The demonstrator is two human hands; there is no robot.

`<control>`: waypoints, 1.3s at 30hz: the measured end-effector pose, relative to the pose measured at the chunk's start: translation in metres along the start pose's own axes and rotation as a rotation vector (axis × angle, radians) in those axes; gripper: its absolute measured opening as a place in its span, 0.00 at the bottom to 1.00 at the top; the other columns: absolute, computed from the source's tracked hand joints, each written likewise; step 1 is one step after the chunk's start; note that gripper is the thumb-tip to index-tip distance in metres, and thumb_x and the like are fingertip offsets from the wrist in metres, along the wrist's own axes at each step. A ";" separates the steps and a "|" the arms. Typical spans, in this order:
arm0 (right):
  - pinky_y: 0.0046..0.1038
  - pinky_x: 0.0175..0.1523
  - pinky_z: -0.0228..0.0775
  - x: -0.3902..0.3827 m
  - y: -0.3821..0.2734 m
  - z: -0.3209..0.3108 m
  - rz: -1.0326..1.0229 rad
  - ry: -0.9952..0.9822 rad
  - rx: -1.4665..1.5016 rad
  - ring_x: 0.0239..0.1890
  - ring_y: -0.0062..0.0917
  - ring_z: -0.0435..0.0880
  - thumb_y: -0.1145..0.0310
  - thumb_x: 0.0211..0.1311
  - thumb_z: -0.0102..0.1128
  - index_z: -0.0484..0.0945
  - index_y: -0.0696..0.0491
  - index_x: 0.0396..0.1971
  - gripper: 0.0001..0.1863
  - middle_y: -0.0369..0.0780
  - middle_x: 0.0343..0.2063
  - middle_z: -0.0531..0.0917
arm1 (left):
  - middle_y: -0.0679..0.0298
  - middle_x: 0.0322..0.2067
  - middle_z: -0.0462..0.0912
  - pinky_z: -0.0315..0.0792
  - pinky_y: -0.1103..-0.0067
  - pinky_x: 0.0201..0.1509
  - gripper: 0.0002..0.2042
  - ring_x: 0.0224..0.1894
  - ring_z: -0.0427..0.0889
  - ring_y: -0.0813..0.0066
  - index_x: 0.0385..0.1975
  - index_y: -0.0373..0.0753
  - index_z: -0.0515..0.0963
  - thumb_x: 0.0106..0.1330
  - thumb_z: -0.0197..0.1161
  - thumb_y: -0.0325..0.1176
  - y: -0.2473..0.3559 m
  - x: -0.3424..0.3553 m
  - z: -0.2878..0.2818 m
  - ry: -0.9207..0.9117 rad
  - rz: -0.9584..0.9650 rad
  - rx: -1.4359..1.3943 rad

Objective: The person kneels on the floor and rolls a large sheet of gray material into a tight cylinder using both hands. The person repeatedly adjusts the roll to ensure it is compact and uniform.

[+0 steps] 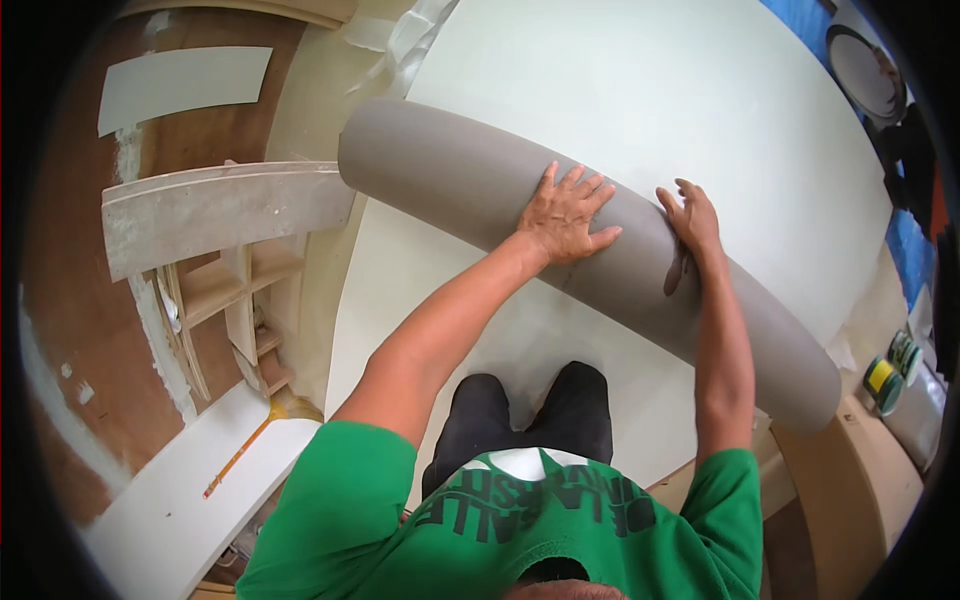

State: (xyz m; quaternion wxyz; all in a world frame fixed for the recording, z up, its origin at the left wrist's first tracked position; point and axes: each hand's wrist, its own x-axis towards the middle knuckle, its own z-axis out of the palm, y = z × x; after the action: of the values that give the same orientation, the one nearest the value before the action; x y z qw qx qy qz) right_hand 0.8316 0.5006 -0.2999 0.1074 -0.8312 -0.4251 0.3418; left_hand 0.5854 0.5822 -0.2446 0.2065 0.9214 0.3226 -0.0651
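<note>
A thick grey-brown roll of sheet material [440,165] lies slantwise across a wide, pale white surface [650,90], from upper left to lower right. My left hand [568,218] rests flat on top of the roll near its middle, fingers spread. To its right, my right hand [692,218] touches the roll's far side, with fingers slightly bent and apart and nothing in them. A dark mark [676,275] shows on the roll beside my right wrist. Whether the roll is joined to the white surface cannot be made out.
At left, a wooden frame with compartments [240,285] stands by the roll's end. A pencil [235,460] lies on a white board [150,520]. Crumpled clear plastic [415,45] sits at the far edge. Cans [885,385] stand at right, near a curved wooden panel [850,480].
</note>
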 end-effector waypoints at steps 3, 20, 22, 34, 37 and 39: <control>0.52 0.66 0.60 -0.057 -0.032 -0.016 -0.040 -0.043 -0.157 0.62 0.42 0.76 0.35 0.63 0.55 0.74 0.55 0.62 0.41 0.52 0.58 0.78 | 0.63 0.69 0.68 0.46 0.53 0.78 0.32 0.74 0.60 0.58 0.68 0.49 0.68 0.70 0.50 0.62 -0.008 0.017 -0.013 -0.116 -0.064 -0.010; 0.47 0.64 0.60 0.004 -0.055 -0.048 -0.064 -0.031 -0.185 0.61 0.38 0.74 0.28 0.52 0.58 0.77 0.50 0.59 0.45 0.46 0.53 0.80 | 0.56 0.57 0.80 0.57 0.52 0.71 0.22 0.62 0.75 0.58 0.58 0.41 0.77 0.71 0.58 0.47 -0.033 0.149 -0.016 -0.103 -0.073 -0.209; 0.46 0.65 0.60 0.022 -0.054 -0.062 -0.018 -0.129 -0.144 0.61 0.38 0.75 0.27 0.53 0.56 0.79 0.51 0.58 0.45 0.46 0.53 0.81 | 0.54 0.55 0.81 0.57 0.52 0.71 0.21 0.60 0.77 0.57 0.56 0.40 0.78 0.68 0.63 0.44 -0.028 0.144 -0.010 0.192 0.051 -0.218; 0.43 0.59 0.74 0.151 -0.019 -0.079 0.134 -0.513 0.022 0.55 0.45 0.82 0.27 0.53 0.56 0.82 0.56 0.55 0.46 0.53 0.54 0.82 | 0.65 0.69 0.68 0.46 0.47 0.76 0.31 0.74 0.59 0.58 0.66 0.47 0.71 0.66 0.59 0.56 0.009 0.102 -0.003 0.151 0.014 0.079; 0.46 0.55 0.75 0.157 0.003 -0.069 0.035 -0.221 0.098 0.50 0.46 0.84 0.34 0.59 0.57 0.84 0.57 0.48 0.38 0.54 0.47 0.84 | 0.65 0.68 0.69 0.46 0.47 0.76 0.30 0.73 0.60 0.59 0.66 0.47 0.71 0.66 0.60 0.55 0.014 0.137 -0.020 0.077 0.018 0.062; 0.46 0.53 0.75 0.136 0.004 -0.064 -0.088 0.158 0.078 0.47 0.45 0.85 0.39 0.62 0.56 0.85 0.58 0.39 0.32 0.53 0.41 0.85 | 0.64 0.67 0.71 0.46 0.49 0.76 0.30 0.73 0.62 0.60 0.65 0.47 0.72 0.67 0.60 0.54 0.012 0.145 -0.022 0.050 -0.003 0.071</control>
State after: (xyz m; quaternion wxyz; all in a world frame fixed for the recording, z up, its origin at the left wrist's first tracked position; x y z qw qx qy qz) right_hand 0.9313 0.6118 -0.3193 0.1877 -0.8313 -0.4379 0.2865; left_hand 0.7058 0.6653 -0.2570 0.1653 0.9292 0.3263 -0.0538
